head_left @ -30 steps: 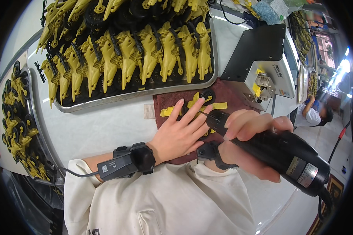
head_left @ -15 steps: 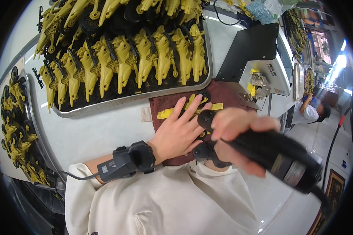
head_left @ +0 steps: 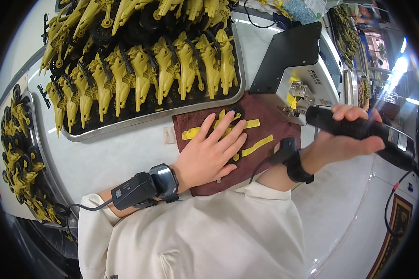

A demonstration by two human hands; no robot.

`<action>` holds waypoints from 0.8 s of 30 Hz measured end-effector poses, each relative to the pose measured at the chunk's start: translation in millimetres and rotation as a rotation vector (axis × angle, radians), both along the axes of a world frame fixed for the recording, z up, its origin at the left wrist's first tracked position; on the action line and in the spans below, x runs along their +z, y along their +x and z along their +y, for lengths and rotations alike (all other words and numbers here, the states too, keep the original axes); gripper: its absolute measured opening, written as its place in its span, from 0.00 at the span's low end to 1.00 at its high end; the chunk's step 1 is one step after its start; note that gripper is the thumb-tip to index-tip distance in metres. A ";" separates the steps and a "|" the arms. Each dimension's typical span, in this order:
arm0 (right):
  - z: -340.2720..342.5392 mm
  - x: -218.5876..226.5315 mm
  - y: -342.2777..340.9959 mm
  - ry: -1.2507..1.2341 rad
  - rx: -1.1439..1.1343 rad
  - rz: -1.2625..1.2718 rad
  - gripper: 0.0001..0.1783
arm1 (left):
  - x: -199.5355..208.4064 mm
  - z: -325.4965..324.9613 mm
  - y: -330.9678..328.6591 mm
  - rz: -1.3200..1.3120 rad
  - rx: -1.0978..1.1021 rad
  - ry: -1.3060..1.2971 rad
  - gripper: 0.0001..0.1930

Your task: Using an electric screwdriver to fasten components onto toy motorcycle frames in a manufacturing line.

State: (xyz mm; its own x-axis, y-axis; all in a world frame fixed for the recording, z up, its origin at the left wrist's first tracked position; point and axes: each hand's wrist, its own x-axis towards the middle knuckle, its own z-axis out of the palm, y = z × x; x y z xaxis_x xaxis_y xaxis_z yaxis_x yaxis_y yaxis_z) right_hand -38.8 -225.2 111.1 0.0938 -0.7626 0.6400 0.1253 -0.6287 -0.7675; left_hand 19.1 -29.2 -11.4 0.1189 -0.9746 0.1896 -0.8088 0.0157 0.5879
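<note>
My left hand lies flat, fingers spread, over a small yellow and black toy motorcycle on a dark red cloth. Much of the toy is hidden under the fingers; a black wheel shows past the fingertips. To the right, my right hand is wrapped around a black electric screwdriver, held raised and nearly level. Its front end points left, close to the small metal outlet of a white box with a black lid. In this view it overlaps the box's corner; whether they touch, I cannot tell.
Yellow strips cross the cloth. Beyond it stands a metal tray with rows of yellow toy motorcycle bodies. Another tray of yellow and black toys is at far left. Black cabled devices are strapped to my wrists. The screwdriver's cord hangs at right.
My right hand has swung the screwdriver away from beside my left hand, rightward and up to the white box. My left hand stays spread on the toy motorcycle.
</note>
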 end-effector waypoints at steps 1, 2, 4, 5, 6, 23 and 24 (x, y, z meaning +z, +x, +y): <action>8.2 -0.8 -10.8 0.027 0.166 0.005 0.43 | 1.2 0.5 0.2 -0.002 -0.003 0.004 0.34; 15.3 -3.4 -17.5 0.050 0.337 0.008 0.43 | -0.2 -0.5 2.1 -0.004 0.004 0.003 0.34; 46.6 -13.5 -21.3 0.050 0.536 -0.094 0.44 | 0.0 -0.4 1.3 -0.002 -0.006 0.008 0.34; 59.9 -17.3 -23.5 0.021 0.578 -0.172 0.48 | 1.0 1.2 -0.4 -0.007 -0.010 0.000 0.33; 66.0 -22.4 -22.4 -0.029 0.627 -0.198 0.50 | 0.4 1.7 -0.9 -0.003 -0.015 0.007 0.33; 38.7 -65.4 15.4 0.146 0.803 -0.183 0.51 | 0.7 -2.7 2.9 0.024 -0.012 0.001 0.37; 38.0 -67.4 15.3 0.137 0.794 -0.181 0.51 | 1.8 -4.6 2.0 0.023 -0.022 -0.006 0.37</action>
